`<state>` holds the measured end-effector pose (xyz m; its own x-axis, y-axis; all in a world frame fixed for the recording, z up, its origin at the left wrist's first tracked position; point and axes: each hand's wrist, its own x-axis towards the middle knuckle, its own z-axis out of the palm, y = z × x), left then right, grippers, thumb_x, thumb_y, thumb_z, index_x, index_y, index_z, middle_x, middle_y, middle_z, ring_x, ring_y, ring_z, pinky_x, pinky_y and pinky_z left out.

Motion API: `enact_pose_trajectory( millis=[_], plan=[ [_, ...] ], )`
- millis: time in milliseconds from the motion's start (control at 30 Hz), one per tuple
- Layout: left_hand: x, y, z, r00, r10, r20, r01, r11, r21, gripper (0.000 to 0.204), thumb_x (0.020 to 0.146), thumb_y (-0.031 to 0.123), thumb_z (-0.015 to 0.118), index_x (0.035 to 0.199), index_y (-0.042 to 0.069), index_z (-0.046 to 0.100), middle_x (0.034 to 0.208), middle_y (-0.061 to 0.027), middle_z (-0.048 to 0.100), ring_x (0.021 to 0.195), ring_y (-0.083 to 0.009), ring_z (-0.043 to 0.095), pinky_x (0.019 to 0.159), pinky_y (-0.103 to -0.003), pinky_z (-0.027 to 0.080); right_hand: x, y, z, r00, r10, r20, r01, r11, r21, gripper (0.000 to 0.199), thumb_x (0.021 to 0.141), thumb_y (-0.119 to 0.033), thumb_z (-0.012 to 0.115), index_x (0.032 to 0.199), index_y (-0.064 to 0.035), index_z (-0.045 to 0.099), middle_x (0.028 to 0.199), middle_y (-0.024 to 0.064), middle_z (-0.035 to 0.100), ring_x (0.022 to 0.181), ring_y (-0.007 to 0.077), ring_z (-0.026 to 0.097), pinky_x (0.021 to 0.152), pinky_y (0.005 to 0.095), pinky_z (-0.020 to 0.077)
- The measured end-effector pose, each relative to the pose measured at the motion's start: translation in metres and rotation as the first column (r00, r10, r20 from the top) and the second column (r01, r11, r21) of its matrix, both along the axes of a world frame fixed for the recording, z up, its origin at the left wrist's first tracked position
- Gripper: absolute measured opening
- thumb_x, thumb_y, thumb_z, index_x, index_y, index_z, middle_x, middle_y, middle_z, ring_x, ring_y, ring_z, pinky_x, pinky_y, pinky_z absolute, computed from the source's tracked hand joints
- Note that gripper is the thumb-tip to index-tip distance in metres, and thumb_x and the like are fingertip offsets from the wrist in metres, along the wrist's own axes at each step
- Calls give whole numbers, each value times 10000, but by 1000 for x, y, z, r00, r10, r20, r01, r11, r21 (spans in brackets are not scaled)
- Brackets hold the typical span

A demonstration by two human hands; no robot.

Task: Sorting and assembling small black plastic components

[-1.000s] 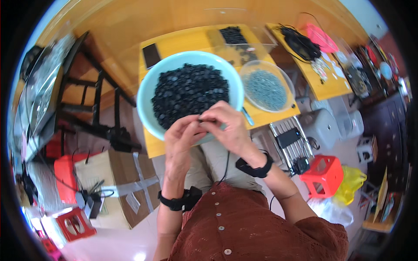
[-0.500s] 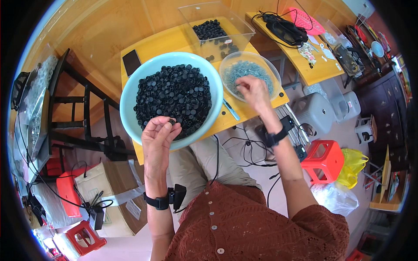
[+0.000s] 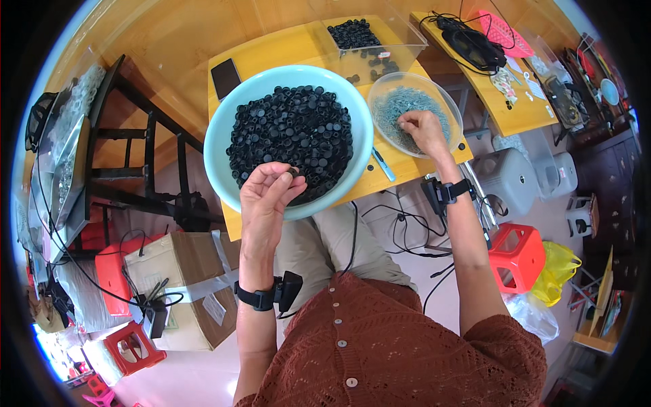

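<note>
My left hand (image 3: 266, 198) is closed, thumb and forefinger pinching a small round black cap (image 3: 293, 172) over the near side of a light-blue basin (image 3: 211, 159). Heaped inside the basin are many black caps (image 3: 288, 136) of the same kind. To the right, my right hand (image 3: 427, 131) reaches into a clear round tub (image 3: 456, 117) of thin silvery screw-like pieces (image 3: 405, 102). Its fingertips are drawn together at the pieces; whether one is between them is hidden. A blue pen-shaped tool (image 3: 383, 165) lies between basin and tub.
Behind the tub stands a clear rectangular bin (image 3: 400, 55) with more black caps. A phone (image 3: 225, 79) lies at the table's far left. Cables (image 3: 400, 217) hang below the table's front. A red stool (image 3: 519, 251) and a cardboard box (image 3: 183, 285) stand on the floor.
My right hand has moved farther in over the tub, its fingertips now at the silvery pieces. The left hand keeps its pinch on the cap. The whole scene has shifted right in view.
</note>
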<state>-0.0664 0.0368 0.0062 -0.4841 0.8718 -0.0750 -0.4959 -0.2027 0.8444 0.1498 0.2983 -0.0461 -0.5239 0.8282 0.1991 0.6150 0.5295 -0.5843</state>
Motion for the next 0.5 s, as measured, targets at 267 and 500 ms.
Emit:
enact_pose_trajectory(
  millis=[267,500],
  plan=[
    [1,2,0,1000,16,17,-16,1000,-14,114,853,-9,561,968,-6,563,888,-92,619,805,-187,645,750,-311,555,8,8,-1,932,-149,-332,-19,891,-453,127,808,-48,602,896,-7,682,718,37,645,624,79,591,504,215,465],
    [0,0,1,1000,4,11,-4,1000,-6,123,856,-6,558,979,-7,557,879,-80,615,802,-178,645,752,-306,557,9,3,2,921,-127,-369,-39,911,-410,189,783,-6,593,961,5,655,688,14,615,625,76,582,506,205,455]
  ],
)
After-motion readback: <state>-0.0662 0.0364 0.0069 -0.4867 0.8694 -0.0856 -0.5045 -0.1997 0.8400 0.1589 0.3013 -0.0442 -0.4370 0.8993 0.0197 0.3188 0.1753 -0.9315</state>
